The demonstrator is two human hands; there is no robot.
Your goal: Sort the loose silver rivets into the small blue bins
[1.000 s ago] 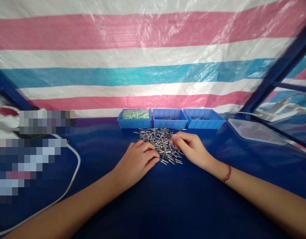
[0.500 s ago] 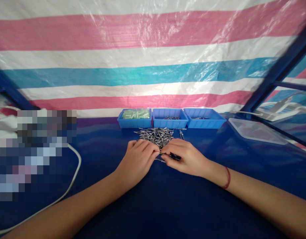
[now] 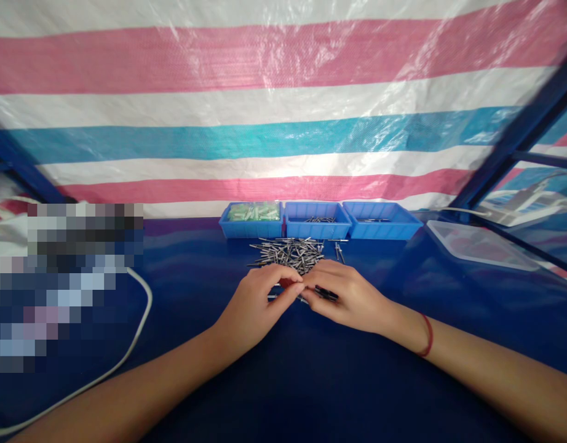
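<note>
My left hand [image 3: 258, 298] is closed in a pinch, thumb and forefinger meeting right against my right fingertips. Whatever lies in that pinch is too small to make out. My right hand [image 3: 350, 295] curls round a slim black object [image 3: 326, 293], whose kind I cannot tell; part of it shows between fingers and palm. Just beyond both hands lies a heap of thin metal blind rivets [image 3: 290, 252], silver and dark, partly hidden by my fingers. A few more rivets show beneath and between the hands on the blue table [image 3: 283, 381].
Behind the heap stand three blue bins: the left bin [image 3: 251, 231] with pale green pieces, the middle bin [image 3: 318, 231] and right bin [image 3: 385, 231] with some metal pieces. A translucent lid [image 3: 481, 246] lies to the right. A white cable [image 3: 147, 301] curves along the left.
My left hand has moved slightly right, its thumb and forefinger now reaching my right fingertips, with a wider gap behind them. My right hand stays nearly in place, still around the black object.
</note>
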